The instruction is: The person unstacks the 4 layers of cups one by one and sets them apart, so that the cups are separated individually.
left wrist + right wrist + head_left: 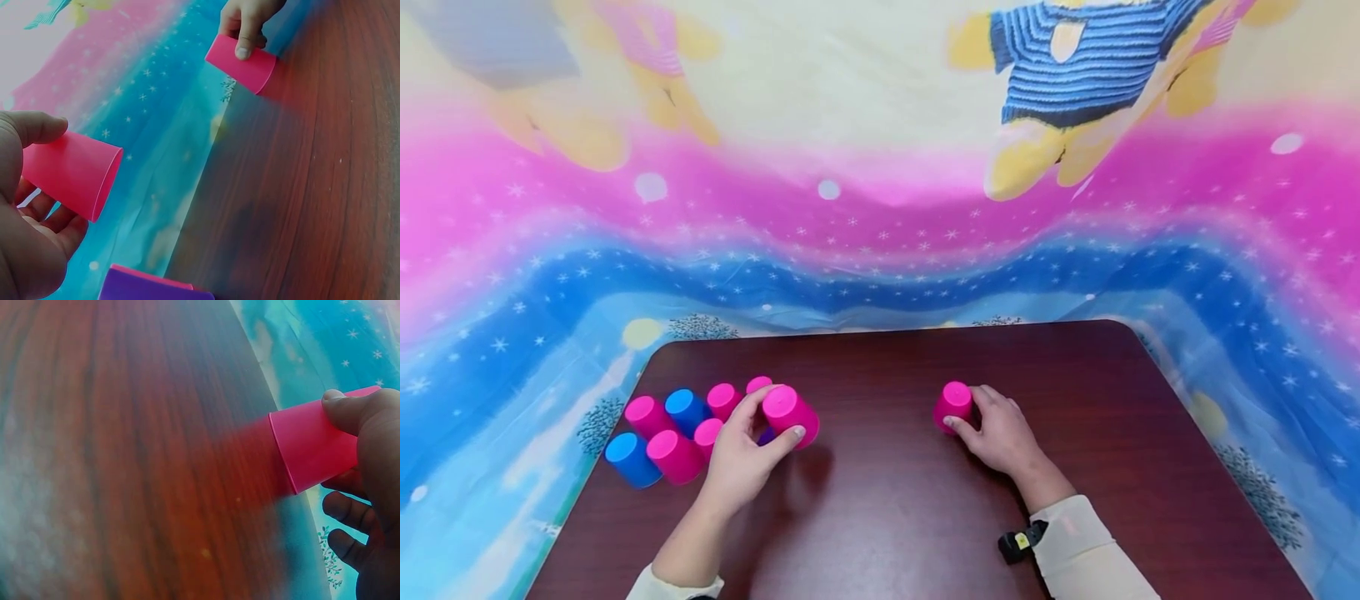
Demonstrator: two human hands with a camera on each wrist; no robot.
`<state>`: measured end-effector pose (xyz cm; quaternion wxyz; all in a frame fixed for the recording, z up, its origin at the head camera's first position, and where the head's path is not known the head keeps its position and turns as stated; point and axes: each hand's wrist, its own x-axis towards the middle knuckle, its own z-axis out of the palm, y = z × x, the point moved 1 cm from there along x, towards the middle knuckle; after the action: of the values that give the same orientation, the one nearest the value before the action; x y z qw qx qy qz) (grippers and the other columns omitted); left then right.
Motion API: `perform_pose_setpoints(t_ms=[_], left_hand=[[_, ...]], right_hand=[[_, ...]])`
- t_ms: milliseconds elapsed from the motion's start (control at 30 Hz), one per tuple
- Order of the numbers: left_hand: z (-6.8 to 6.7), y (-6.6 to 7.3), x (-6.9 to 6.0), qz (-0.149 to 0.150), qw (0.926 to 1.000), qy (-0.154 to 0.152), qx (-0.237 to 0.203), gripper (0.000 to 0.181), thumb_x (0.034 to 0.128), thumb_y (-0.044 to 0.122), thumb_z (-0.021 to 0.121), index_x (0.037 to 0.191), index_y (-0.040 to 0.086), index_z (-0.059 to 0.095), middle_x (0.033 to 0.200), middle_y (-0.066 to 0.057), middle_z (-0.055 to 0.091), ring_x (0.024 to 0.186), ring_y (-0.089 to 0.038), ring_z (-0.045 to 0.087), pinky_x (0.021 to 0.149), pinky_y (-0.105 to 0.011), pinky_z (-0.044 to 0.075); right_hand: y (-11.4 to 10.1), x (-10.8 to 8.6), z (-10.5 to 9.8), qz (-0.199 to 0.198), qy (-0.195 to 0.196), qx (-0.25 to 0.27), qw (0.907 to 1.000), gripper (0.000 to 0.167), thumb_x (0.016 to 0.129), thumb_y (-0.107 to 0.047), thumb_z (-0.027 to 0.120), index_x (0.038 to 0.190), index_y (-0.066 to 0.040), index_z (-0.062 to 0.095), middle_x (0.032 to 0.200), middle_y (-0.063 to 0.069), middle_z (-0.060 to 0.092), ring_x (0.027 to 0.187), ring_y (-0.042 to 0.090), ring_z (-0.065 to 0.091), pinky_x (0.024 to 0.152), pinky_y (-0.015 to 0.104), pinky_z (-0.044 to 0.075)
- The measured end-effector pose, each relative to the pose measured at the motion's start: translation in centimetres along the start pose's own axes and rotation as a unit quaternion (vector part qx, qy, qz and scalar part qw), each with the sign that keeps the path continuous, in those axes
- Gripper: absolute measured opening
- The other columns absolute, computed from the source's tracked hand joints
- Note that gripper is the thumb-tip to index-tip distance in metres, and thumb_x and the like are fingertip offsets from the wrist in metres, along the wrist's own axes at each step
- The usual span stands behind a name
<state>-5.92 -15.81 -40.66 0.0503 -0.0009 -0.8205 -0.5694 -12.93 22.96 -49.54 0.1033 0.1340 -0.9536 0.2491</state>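
Note:
My left hand (741, 458) grips a pink cup (790, 415) between thumb and fingers, mouth downward and raised above the table. In the left wrist view this pink cup (75, 175) shows its open rim pointing away from the palm. To the right, my right hand (1003, 433) holds another upside-down pink cup (955, 404), the thumb on its near side. The right wrist view shows that cup (319, 444) with its rim at or close above the tabletop; which of these I cannot tell. Behind the left hand, a purple cup (766, 436) is mostly hidden.
Several upside-down pink and blue cups, among them a blue cup (634, 460) and a pink cup (674, 457), stand grouped on the left of the dark wooden table (880, 517). A patterned cloth (865, 208) hangs around the table's back and sides.

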Motion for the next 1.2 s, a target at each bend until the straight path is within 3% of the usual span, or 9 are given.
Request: perform_pose_setpoints(t_ms=[333,467,667,833,1200], left_hand=[[-1.7,0.3,-1.3,-0.018,0.9998,0.005,0.008,0.079,0.0861,0.022,0.087,0.153,0.017,0.046,0.144,-0.006,0.056,0.136,-0.03,0.051,0.107,-0.058,0.048],[-2.6,0.1,-1.9,-0.042,0.9987,0.011,0.025,0.082,0.0862,0.025,0.087,0.155,0.018,0.043,0.148,-0.009,0.051,0.138,-0.034,0.048,0.104,-0.056,0.051],[-3.4,-0.5,-2.7,-0.061,0.9974,0.03,0.023,0.083,0.0862,0.027,0.087,0.155,0.019,0.041,0.148,-0.008,0.051,0.136,-0.032,0.049,0.093,-0.035,0.059],[-3.8,-1.2,-3.3,-0.061,0.9973,0.04,0.007,0.079,0.0876,0.025,0.086,0.154,0.018,0.043,0.146,-0.008,0.052,0.135,-0.029,0.048,0.087,-0.02,0.056],[-4.7,-2.3,-4.2,-0.094,0.9945,0.045,0.01,0.088,0.0869,0.03,0.086,0.159,0.019,0.037,0.152,-0.01,0.047,0.138,-0.036,0.046,0.092,-0.035,0.06]], right_hand=[[0.2,-0.1,-0.1,0.003,-0.006,-0.001,1.0,0.061,0.092,-0.047,0.077,0.132,-0.005,0.061,0.119,0.01,0.067,0.11,0.031,0.065,0.1,0.055,0.049],[0.1,-0.2,-0.1,0.0,-0.005,-0.001,1.0,0.061,0.091,-0.047,0.078,0.132,-0.005,0.061,0.118,0.01,0.067,0.109,0.031,0.065,0.1,0.055,0.049],[0.0,0.0,-0.2,0.003,-0.008,0.001,1.0,0.061,0.092,-0.047,0.077,0.133,-0.005,0.061,0.119,0.01,0.066,0.109,0.031,0.064,0.101,0.054,0.049],[0.1,0.0,0.0,0.006,-0.013,-0.001,0.9999,0.062,0.092,-0.047,0.076,0.134,-0.004,0.06,0.12,0.011,0.066,0.11,0.031,0.064,0.101,0.055,0.048],[0.0,0.0,-0.1,0.013,-0.014,0.002,0.9998,0.061,0.091,-0.047,0.078,0.132,-0.006,0.061,0.12,0.009,0.066,0.11,0.03,0.063,0.1,0.055,0.049]])
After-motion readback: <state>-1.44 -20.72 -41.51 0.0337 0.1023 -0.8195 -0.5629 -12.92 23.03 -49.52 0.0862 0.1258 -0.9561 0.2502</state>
